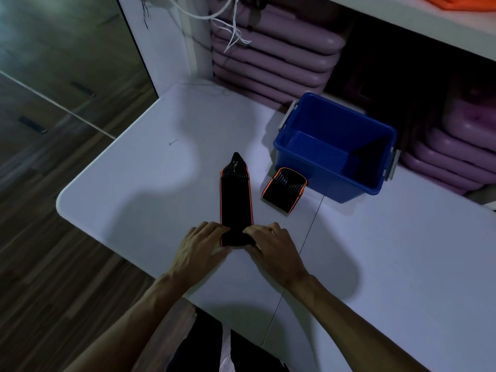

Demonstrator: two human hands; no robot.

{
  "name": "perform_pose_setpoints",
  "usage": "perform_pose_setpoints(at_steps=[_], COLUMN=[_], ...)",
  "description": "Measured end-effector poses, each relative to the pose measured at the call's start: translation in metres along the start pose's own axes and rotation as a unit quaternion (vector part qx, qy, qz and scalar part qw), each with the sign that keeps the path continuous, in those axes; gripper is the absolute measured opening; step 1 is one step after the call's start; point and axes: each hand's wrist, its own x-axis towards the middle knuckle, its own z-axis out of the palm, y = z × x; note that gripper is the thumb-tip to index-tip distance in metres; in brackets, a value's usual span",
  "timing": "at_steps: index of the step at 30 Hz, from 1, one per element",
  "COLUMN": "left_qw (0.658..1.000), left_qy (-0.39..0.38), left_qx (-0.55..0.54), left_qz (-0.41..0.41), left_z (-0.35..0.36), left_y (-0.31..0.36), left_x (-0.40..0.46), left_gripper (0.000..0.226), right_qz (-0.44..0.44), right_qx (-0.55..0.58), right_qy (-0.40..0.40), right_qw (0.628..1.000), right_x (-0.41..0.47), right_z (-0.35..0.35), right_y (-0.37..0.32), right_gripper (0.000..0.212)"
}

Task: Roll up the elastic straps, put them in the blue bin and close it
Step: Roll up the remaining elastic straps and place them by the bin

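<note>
from the head camera, both hands work the near end of a long black elastic strap (236,200) with orange edging, which lies flat on the white table (134,183). the left hand (200,247) presses its fingers on the left side of that near end, and the right hand (271,245) does the same on the right side. the fingers of each hand are curled down and closed against the fabric, pinching a small bunched fold or roll between them. how tight the roll is cannot be told, since the fingers cover most of it.

away from the grip, the rest of the strap runs straight ahead across the table and ends in a dark pointed tip. ahead and to the right of the grip lies a second strap (285,193), black with orange trim, shorter and folded or partly rolled. it sits just beside the near wall of the blue bin (295,162); whether it touches the wall cannot be told. the bin stands further right and ahead of the hands, open on top, with grey latches at its two ends. its inside looks bare apart from shadow.

beyond the bin, well past the grip, stacked purple pads (271,57) fill a shelf, and white cords (233,30) hang in front of them. a wooden floor (53,103) shows left of the table.
</note>
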Motion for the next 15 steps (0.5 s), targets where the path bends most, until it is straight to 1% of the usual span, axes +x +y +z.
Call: perform_pose_setpoints(at_steps=[1, 3, 5, 8, 10, 11, 13, 15], left_qw=[1.0, 1.0, 0.999, 0.996, 0.993, 0.992, 0.992, 0.993], left_qy=[-0.001, -0.003, -0.001, 0.021, 0.047, 0.063, 0.086, 0.098], left_qx=[-0.002, -0.004, -0.016, -0.012, 0.005, 0.015, 0.029, 0.038], left_qz=[0.003, 0.0, -0.03, -0.086, -0.104, -0.105, -0.089, -0.051], left_z=[-0.002, -0.004, -0.003, 0.0, 0.001, 0.001, 0.002, 0.006], left_y=[-0.001, -0.004, -0.005, -0.001, 0.003, 0.004, 0.005, 0.002], left_x=[0.005, 0.014, 0.025, 0.039, 0.045, 0.047, 0.05, 0.049], left_gripper=[0.043, 0.046, 0.045, 0.037, 0.027, 0.023, 0.015, 0.015], right_qz=[0.014, 0.044, 0.065, 0.07, 0.094, 0.105, 0.093, 0.065], right_qx=[0.019, 0.044, 0.052, 0.013, -0.004, -0.015, -0.061, -0.101], right_qy=[0.0, 0.002, 0.012, 0.039, 0.065, 0.073, 0.076, 0.064], right_qw=[1.0, 0.998, 0.996, 0.997, 0.993, 0.992, 0.991, 0.991], right_x=[0.002, 0.011, 0.023, 0.039, 0.046, 0.048, 0.048, 0.044], right_z=[-0.003, -0.006, -0.005, 0.001, 0.003, 0.005, 0.009, 0.013], right_y=[0.0, -0.001, -0.002, -0.004, -0.006, -0.006, -0.006, -0.007], right_gripper=[0.029, 0.027, 0.028, 0.025, 0.031, 0.037, 0.048, 0.049])
